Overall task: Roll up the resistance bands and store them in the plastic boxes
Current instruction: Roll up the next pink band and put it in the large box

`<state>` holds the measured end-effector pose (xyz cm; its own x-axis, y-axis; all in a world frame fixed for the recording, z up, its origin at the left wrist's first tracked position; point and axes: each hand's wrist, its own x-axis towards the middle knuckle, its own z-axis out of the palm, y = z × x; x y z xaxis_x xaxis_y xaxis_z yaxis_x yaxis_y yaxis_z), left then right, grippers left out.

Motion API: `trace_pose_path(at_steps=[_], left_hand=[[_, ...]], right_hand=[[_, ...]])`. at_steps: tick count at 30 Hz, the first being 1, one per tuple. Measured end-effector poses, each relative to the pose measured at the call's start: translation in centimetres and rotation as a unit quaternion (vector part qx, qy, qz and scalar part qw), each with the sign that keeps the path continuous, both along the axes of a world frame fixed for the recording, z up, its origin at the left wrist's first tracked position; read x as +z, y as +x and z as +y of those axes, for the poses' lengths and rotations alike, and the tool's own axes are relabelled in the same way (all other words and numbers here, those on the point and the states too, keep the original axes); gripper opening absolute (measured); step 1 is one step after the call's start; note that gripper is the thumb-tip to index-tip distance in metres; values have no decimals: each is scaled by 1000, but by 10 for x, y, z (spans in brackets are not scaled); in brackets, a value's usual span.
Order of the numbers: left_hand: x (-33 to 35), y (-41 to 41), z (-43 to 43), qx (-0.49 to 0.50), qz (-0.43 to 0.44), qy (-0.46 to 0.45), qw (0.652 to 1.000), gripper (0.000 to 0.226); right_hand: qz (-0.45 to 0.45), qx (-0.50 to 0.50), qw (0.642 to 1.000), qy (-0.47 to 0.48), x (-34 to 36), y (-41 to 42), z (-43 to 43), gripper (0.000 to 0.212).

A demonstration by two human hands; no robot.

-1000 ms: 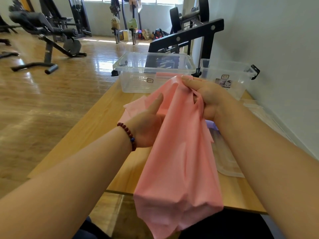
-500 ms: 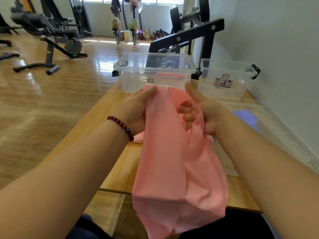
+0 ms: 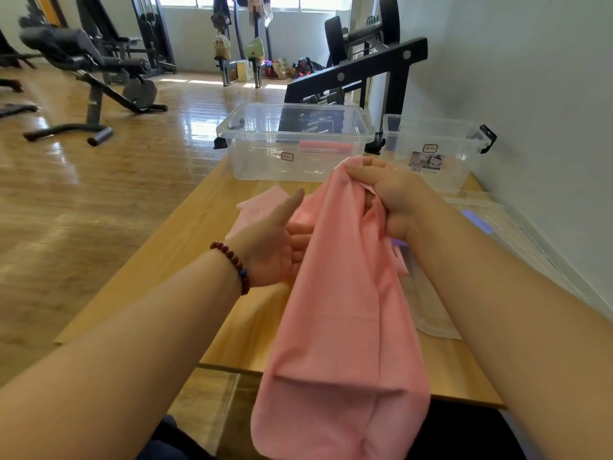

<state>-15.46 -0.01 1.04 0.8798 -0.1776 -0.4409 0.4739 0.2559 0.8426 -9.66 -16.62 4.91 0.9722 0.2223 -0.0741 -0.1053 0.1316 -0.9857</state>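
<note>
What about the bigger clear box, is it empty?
No, a pink roll lies inside the bigger box, toward its far side.

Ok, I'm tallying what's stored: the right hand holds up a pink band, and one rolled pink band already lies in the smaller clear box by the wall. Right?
Not quite. In the head view the rolled pink band lies in the larger clear box, not the smaller clear box by the wall. The right hand does hold up a pink band.
</note>
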Motion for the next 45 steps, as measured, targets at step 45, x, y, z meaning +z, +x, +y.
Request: trace_pose_path(at_steps=[45], left_hand=[[-16, 19, 2, -75, -9, 8, 997, 42]], right_hand=[[59, -31, 997, 27, -3, 24, -10, 3]])
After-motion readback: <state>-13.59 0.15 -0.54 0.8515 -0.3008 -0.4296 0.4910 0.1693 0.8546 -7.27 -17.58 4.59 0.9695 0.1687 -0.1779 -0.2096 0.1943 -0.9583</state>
